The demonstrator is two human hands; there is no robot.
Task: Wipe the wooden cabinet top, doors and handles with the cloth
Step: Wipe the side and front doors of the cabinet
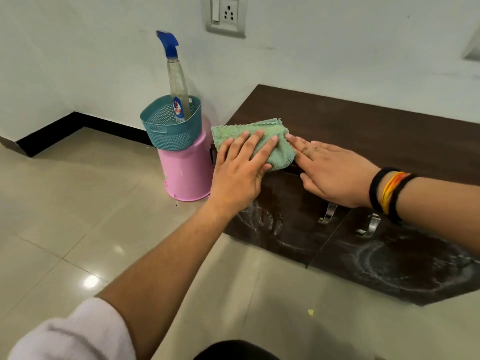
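A folded green cloth (270, 136) lies on the front left corner of the dark wooden cabinet top (363, 131). My left hand (241, 167) lies flat on the cloth with fingers spread, pressing it down. My right hand (330, 172) rests flat on the top's front edge, its fingertips touching the cloth's right side. Below, the two cabinet doors (280, 224) show whitish smeared streaks. Each door carries a metal handle: the left handle (327, 213) and the right handle (368, 226).
Left of the cabinet stands an upturned pink bucket (185, 172) with a teal perforated basket (171, 126) on it holding a spray bottle (176, 81) with a blue trigger. A switch and socket plate (225, 15) is on the wall. Glossy floor tiles (78, 216) spread to the left and front.
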